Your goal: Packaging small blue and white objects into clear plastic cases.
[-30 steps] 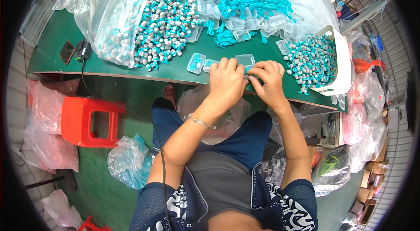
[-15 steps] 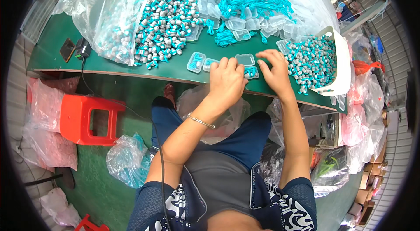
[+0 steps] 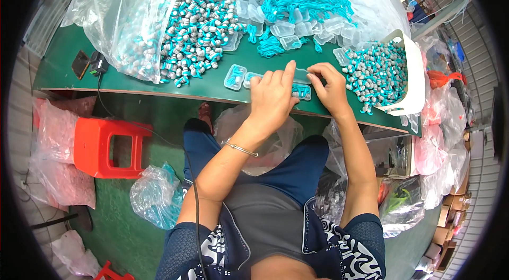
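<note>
On the table [image 3: 61,65], box [image 3: 302,92]: filled, unclosed.
My left hand [image 3: 271,97]: thumb touching it; hold unclear.
My right hand [image 3: 331,89]: narrow, at lid [image 3: 303,75]; pinch unclear.
Plug heap [image 3: 195,33]: seemingly unpacked.

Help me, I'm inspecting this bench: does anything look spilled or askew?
Yes: at the person's right, the white bin lies on its side, grey-and-turquoise pieces spread from its mouth onto the green tabletop, perhaps deliberately.
</note>
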